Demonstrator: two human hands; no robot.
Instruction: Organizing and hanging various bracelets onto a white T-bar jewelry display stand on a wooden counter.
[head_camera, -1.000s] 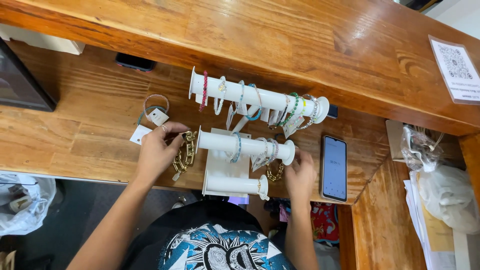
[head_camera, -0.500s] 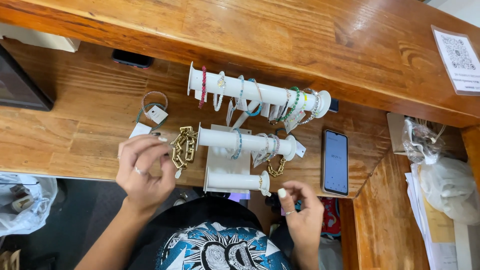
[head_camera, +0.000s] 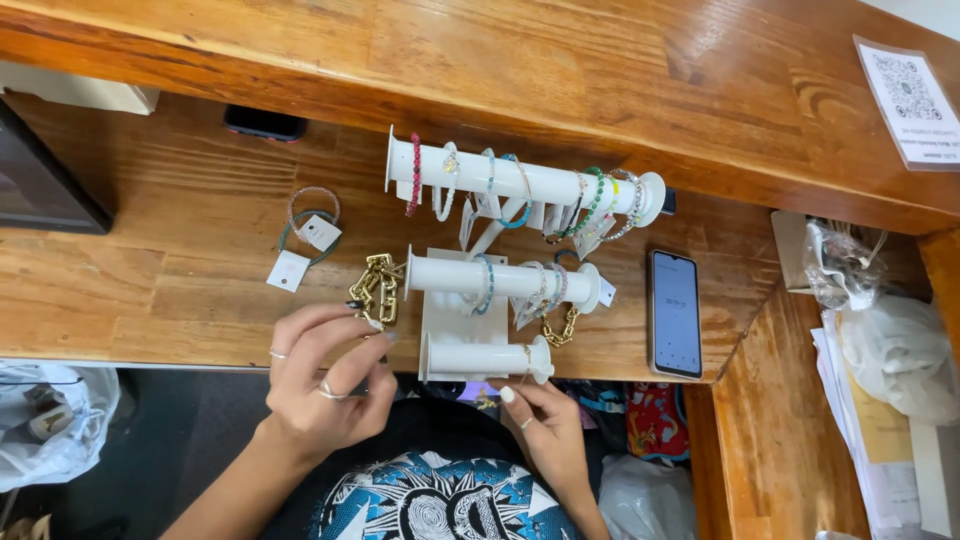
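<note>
- Lowest in the frame I see my left hand (head_camera: 325, 385), fingers curled and pinched together near the gold chunky-link chain bracelet (head_camera: 377, 290). The fingertips look to be just at its lower end, but I cannot tell whether they grip it or only touch it.
- My right hand (head_camera: 545, 425), lower centre, has its fingers loosely bent and reaching up to the end of the lowest white bar (head_camera: 485, 358). A very thin chain (head_camera: 527, 362) hangs there. I cannot tell whether the fingers hold it.
- That lowest bar of the white bracelet display stand (head_camera: 450, 300) is otherwise bare, so I judge the hanging only partly done.
- The gold chain bracelet hangs off the left end of the middle bar (head_camera: 500, 280), which also carries a teal bracelet, a few pale beaded ones and a second gold chain toward its right end.
- Right of the stand a dark smartphone (head_camera: 676, 312) lies flat on the wooden desk (head_camera: 150, 290).
- Left of centre two loose bracelets with white paper tags (head_camera: 312, 225) lie on the desk, not yet on the stand as far as I can judge.
- Farther up, the top bar (head_camera: 525, 185) is well filled with red, teal, green and pearl-like bracelets.
- Farthest, at upper right, a printed card (head_camera: 905, 100) lies on the raised wooden counter (head_camera: 600, 50).
</note>
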